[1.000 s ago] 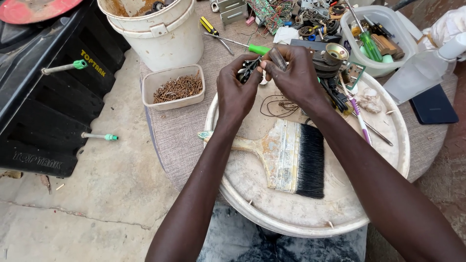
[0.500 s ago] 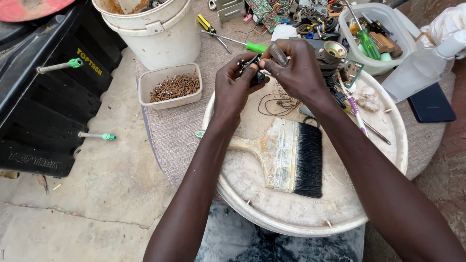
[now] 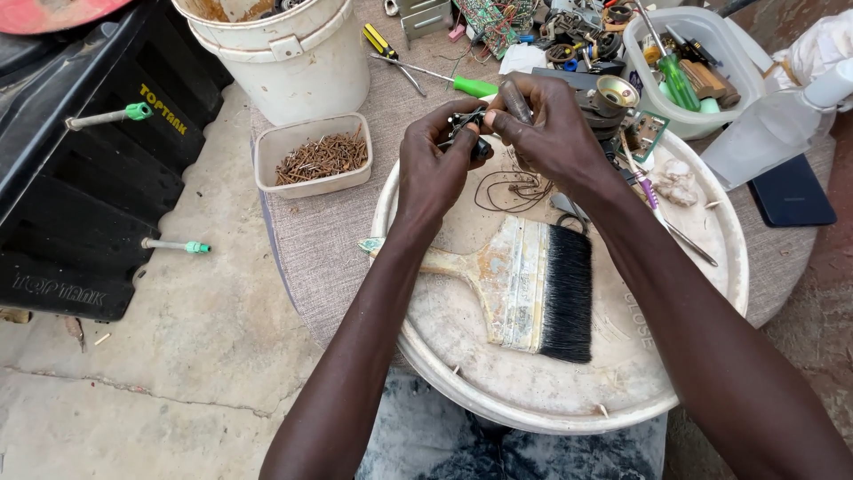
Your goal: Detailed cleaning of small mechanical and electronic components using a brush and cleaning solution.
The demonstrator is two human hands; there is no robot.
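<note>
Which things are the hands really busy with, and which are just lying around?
In use:
- left hand and right hand, both pinching a small black part
- thin wires just below it

Lying about:
- big paintbrush on the round white lid
- tub of nails
- white bucket
- green-handled screwdriver
- dark phone

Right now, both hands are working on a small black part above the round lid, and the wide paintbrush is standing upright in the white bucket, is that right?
Not quite: the head view shows the paintbrush lying flat on the round lid, not in the white bucket. Both the left hand and right hand do hold the small black part.
</note>
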